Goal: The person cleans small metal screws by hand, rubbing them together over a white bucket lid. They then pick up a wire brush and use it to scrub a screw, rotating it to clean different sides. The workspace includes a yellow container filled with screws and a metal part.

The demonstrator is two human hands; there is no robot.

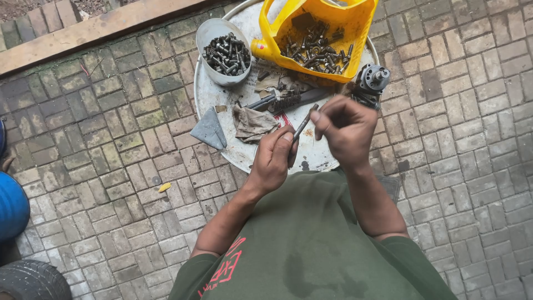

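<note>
I hold a slim grey metal rod (305, 122) between both hands over a round white metal tray (222, 100). My left hand (273, 158) grips the rod's lower end. The fingertips of my right hand (345, 129) pinch its upper end. A dark metal machine part (371, 82) with a round top sits just beyond my right hand at the tray's right edge.
On the tray stand a white bowl (210, 33) of dark bolts, a cut-open yellow jug (355, 28) of bolts, dirty rags (252, 123) and a tool (277, 101). A grey scrap (210, 129) overhangs the tray. Brick paving surrounds it; a blue container (11, 205) and tyre (33, 280) lie left.
</note>
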